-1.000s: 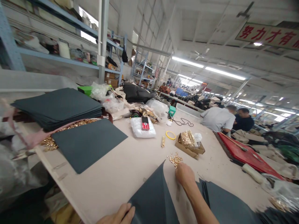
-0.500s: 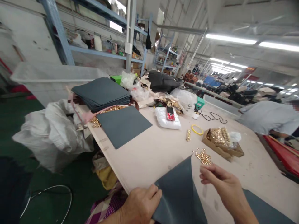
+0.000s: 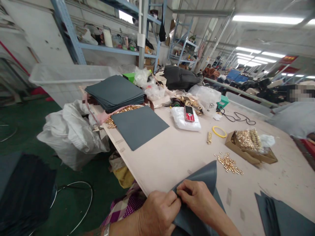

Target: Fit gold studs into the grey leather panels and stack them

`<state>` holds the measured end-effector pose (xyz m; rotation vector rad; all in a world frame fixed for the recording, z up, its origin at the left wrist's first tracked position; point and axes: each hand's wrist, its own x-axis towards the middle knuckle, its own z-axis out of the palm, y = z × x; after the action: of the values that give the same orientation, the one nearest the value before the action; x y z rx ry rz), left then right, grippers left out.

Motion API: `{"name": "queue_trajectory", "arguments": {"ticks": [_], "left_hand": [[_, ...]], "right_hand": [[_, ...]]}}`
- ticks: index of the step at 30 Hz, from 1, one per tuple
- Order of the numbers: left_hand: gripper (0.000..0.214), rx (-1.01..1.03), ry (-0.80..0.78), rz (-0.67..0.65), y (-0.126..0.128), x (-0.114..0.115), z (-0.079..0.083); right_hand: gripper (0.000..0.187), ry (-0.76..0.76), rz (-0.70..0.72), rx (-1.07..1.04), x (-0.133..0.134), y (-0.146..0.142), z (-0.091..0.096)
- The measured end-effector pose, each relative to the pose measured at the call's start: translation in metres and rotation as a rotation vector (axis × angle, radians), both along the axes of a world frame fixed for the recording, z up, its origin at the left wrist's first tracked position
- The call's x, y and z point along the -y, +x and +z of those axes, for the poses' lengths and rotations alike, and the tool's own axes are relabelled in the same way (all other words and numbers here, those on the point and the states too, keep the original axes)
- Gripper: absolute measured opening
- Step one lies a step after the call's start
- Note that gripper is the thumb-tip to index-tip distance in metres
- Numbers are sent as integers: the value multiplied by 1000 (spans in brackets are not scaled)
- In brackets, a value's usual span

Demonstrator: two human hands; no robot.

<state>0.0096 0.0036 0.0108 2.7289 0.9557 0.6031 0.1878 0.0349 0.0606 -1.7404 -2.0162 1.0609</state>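
A dark grey-blue flexible sheet (image 3: pixel 208 173), perhaps leather-like, is curled up at the table's near edge. My left hand (image 3: pixel 158 209) is closed on its left edge, fingers wrapped over the material. Right beside those fingertips, my right hand (image 3: pixel 197 198) pinches at the same edge; whatever sits between its thumb and forefinger is hidden. Small loose gold-coloured metal pieces (image 3: pixel 228 164) lie scattered on the table beyond the sheet. Behind them stands a cardboard box (image 3: pixel 242 152) with more gold pieces in a clear bag.
One flat sheet (image 3: pixel 141 127) and a stack of sheets (image 3: pixel 115 91) lie at the far left, more sheets (image 3: pixel 287 213) at right. A phone (image 3: pixel 189 113) rests on a white packet. A yellow ring (image 3: pixel 219 131) lies by the box. A person (image 3: pixel 292 116) bends at far right.
My right hand has moved left from beside the gold pile to the sheet's edge, meeting my left hand. The view has turned slightly, and the sheet is more curled.
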Motion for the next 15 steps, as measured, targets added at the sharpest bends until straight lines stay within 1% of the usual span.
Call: {"name": "queue_trajectory", "arguments": {"ticks": [4,8,12,15], "left_hand": [[26,-11,-16,-16,0,0,0],[31,9,5,-27,1,-2,-8],[35,30,30,-17,1,-2,-17],[34,75,43,-22,2,-1,-17]], "right_hand": [[18,-31,-10,26,-3,-4,4],[17,-90,-28,45,-9,-8,10],[15,-202,-73,53,-18,-11,11],[13,-306,-109,82,-25,-13,14]]}}
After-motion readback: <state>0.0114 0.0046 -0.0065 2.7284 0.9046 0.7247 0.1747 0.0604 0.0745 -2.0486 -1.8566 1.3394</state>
